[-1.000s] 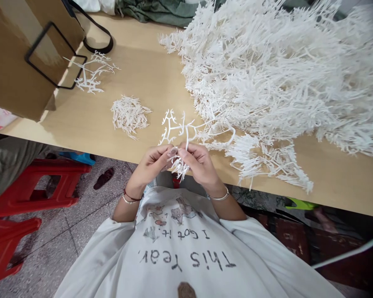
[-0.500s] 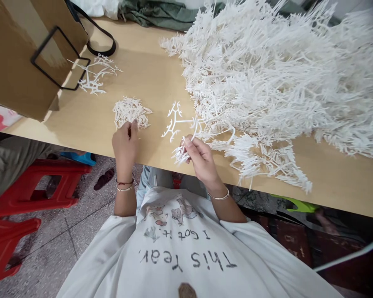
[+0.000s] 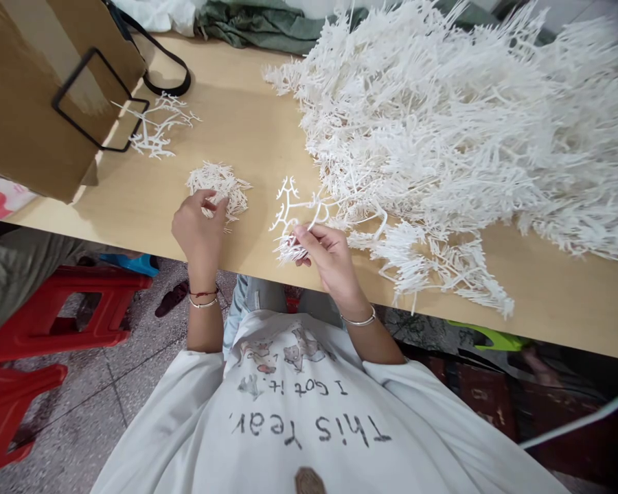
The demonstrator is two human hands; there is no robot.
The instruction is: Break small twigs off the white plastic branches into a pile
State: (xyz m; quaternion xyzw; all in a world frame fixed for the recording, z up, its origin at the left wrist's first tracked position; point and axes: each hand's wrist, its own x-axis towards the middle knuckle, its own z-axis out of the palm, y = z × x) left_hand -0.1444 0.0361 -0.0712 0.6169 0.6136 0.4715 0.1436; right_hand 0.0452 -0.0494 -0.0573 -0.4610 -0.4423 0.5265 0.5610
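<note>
My right hand point(image 3: 327, 257) pinches a white, branching plastic piece point(image 3: 287, 248) between thumb and fingers, just above the table's near edge. Thin tips of the piece fan out to the left of the fingertips. A second branched frame point(image 3: 288, 200), like a sprue with forked ends, lies just beyond that hand; whether it is joined to the held piece I cannot tell. My left hand point(image 3: 198, 223) is at the near side of a small heap of short white bits point(image 3: 221, 180), thumb and index finger apart, nothing visible between them.
A large mound of white branched pieces point(image 3: 443, 130) covers the right of the table point(image 3: 252, 103). Several bare branched frames point(image 3: 159, 127) lie by a black wire stand point(image 3: 100, 99) and a cardboard box point(image 3: 25, 82) at left. Red stools point(image 3: 82, 309) stand below.
My left hand has shifted left and its thumb and index finger have parted. My right hand has moved slightly left with the white piece, which now sits nearer the branched frame.
</note>
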